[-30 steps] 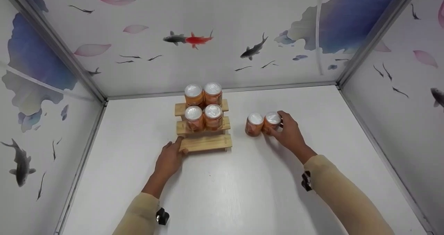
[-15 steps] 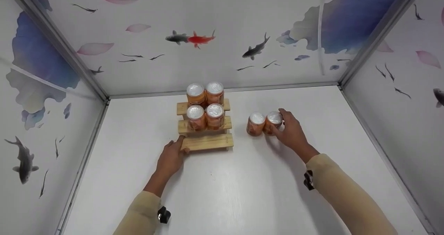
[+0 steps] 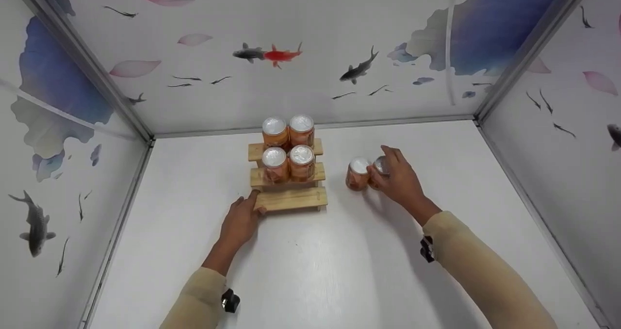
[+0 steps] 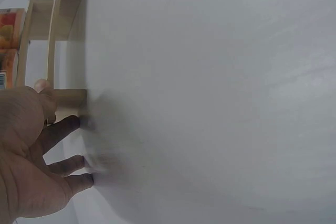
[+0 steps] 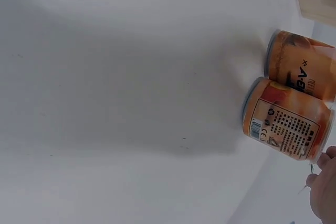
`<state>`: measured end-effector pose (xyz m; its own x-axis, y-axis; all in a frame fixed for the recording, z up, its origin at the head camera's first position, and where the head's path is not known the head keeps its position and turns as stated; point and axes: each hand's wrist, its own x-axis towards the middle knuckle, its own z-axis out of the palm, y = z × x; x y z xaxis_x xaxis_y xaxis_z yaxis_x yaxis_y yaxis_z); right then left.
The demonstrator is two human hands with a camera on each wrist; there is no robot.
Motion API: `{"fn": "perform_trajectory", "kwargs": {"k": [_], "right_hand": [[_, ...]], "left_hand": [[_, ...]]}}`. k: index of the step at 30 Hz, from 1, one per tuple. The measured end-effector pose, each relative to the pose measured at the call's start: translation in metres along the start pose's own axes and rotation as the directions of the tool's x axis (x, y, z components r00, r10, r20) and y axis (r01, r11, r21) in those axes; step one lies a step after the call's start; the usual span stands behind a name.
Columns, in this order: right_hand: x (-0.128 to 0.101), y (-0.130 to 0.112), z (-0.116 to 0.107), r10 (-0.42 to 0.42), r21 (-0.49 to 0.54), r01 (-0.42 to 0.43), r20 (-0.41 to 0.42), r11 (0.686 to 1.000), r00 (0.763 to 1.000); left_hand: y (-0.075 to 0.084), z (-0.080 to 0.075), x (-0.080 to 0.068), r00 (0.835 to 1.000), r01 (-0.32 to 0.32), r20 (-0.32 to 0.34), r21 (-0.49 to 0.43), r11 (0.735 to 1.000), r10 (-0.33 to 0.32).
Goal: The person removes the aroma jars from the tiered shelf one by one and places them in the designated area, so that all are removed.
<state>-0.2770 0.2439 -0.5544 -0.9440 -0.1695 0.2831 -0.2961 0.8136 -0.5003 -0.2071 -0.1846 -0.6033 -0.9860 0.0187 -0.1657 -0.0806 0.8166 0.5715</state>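
A three-step wooden stand (image 3: 293, 200) bears several orange cans with silver lids on its upper two steps, two of them on the middle step (image 3: 314, 174). My left hand (image 3: 240, 222) holds the left end of the lowest step; the left wrist view shows its thumb (image 4: 41, 86) against the board and other fingers spread downward. To the right, two more cans stand upright side by side on the table. My right hand (image 3: 401, 181) is over the right can (image 5: 287, 120), fingers extended and partly covering its lid. The left can (image 3: 357, 176) is beside it, nearer the stand.
The white table (image 3: 301, 280) is enclosed by a back wall (image 3: 310, 86) and side walls printed with fish and petals. Grey metal strips run along the corners. The lowest step has no can on it.
My right hand has loosened from the right can's side and shifted slightly left and up over its lid. The left hand stays at the stand; the cans stay in place.
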Motion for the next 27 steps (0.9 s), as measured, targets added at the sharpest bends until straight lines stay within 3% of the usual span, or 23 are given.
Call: {"fn": "perform_trajectory", "kwargs": {"k": [5,12,17,27], "right_hand": [[0.004,-0.013,0.004,-0.059,-0.005,0.059,-0.016,0.998,0.998],[0.005,-0.038,0.012,-0.041,0.013,0.041,0.042,0.999,0.998],[0.007,-0.052,0.017,-0.105,0.029,0.105,0.018,0.994,0.994],[0.009,-0.066,0.028,-0.172,0.019,0.172,0.042,0.985,0.984]], "left_hand": [[0.000,0.000,0.001,1.000,0.000,-0.003,-0.006,1.000,0.000],[0.001,0.000,0.000,1.000,-0.006,-0.006,0.000,1.000,0.006],[0.001,0.000,-0.002,0.999,-0.035,-0.022,-0.001,0.999,0.035],[0.000,0.001,-0.003,0.999,-0.037,-0.030,0.005,0.999,0.038]]}}
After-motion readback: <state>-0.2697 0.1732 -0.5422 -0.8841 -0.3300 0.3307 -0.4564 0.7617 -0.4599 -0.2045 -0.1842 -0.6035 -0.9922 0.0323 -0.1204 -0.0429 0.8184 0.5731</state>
